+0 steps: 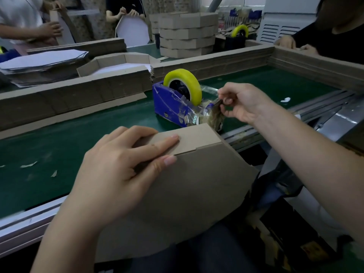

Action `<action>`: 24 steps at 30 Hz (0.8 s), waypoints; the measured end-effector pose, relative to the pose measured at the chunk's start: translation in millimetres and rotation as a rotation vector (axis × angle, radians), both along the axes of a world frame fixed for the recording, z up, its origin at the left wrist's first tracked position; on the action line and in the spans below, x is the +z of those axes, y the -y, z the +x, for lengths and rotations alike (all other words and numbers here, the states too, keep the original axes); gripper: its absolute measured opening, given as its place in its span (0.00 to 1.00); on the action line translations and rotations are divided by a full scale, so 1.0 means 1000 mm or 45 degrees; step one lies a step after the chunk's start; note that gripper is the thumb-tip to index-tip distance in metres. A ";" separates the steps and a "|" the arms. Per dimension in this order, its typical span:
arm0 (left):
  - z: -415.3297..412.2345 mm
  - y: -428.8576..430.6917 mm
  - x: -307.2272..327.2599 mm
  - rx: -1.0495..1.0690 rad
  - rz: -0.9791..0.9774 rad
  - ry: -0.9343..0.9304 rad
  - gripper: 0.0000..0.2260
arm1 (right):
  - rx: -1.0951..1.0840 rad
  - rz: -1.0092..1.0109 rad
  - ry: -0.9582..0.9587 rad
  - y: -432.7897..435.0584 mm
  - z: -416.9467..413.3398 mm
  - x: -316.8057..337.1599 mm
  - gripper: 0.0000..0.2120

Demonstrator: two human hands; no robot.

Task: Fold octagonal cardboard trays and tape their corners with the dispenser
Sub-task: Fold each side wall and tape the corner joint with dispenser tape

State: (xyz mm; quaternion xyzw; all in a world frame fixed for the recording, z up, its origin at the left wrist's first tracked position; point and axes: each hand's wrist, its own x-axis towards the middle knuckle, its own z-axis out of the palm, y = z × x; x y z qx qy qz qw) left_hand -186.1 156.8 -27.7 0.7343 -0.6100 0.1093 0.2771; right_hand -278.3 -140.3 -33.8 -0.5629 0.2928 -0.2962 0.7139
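A long green tabletop (59,138) runs through a busy work room. Closest in, a folded brown tray (187,184) sits over the person's lap, its top part up by the near edge of the tabletop. The left hand (122,170) lies flat on it, fingers pressing down where two side flaps meet at a corner. Just past the tray stands the blue dispenser (169,103) with its yellow roll (195,83). The right hand (242,103) pinches the loose end of the tape (217,102) at the front of the dispenser. This looks like the step of pulling off a piece for that corner. To do it well, the left hand should hold the flaps tight together so no gap opens. The right hand should pull the tape out straight, tear it clean, and not let it curl onto itself. Then the piece should go flat across the seam. Farther off are a pile of flat sheets (39,62), a tall stack of done trays (187,38), and other people folding.
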 end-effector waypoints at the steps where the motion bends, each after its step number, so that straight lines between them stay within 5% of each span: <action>1: 0.000 0.000 0.000 0.001 -0.001 -0.011 0.17 | -0.010 0.021 0.065 0.000 -0.001 -0.004 0.16; 7: 0.002 0.000 0.000 0.000 0.000 -0.060 0.17 | -0.037 0.106 0.326 -0.001 -0.006 -0.024 0.26; 24: 0.002 0.005 0.000 -0.010 0.007 -0.058 0.18 | -0.041 -0.019 0.510 -0.008 -0.015 -0.038 0.14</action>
